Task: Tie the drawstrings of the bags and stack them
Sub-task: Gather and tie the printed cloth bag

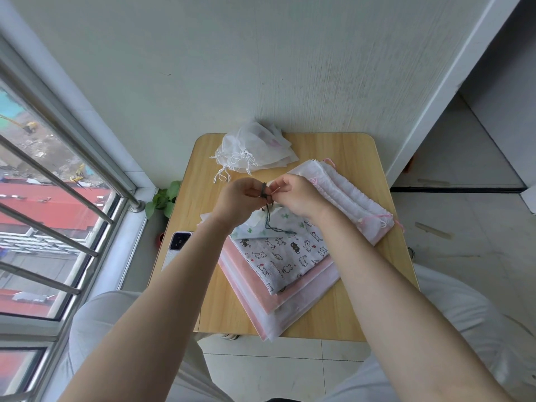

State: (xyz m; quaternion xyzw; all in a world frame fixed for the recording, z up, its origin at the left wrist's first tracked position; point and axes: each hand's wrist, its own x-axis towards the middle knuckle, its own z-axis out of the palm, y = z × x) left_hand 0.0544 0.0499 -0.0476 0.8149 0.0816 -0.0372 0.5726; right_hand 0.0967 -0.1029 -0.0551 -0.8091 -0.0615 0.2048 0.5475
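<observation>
While both hands meet above the middle of the table (342, 309), working the dark drawstring (265, 195) of the cactus-print bag (278, 224): left hand (240, 198) pinching the cord loop between curled fingertips, right hand (295, 195) curled likewise, pinching the other strand just beside it. Best done, probably, by keeping both strands taut, drawing the knot down snug against the gathered mouth, and leaving the bag square on the pile. Sits atop the cat-print bag (287, 259), itself on pink and white bags (278, 309) stacked at the table's centre. At 12 o'clock, a loose heap of white mesh bags (255, 149) with white cords, apparently not yet tied or stacked. At 2 o'clock, a row of white bags with pink cords (348, 195), overlapping. At 9 o'clock, a phone (177, 248) on the table's edge, with a leafy plant (164, 198) beyond it, off the table near the barred window (58, 213). Pale wall behind, tiled floor to the right.
</observation>
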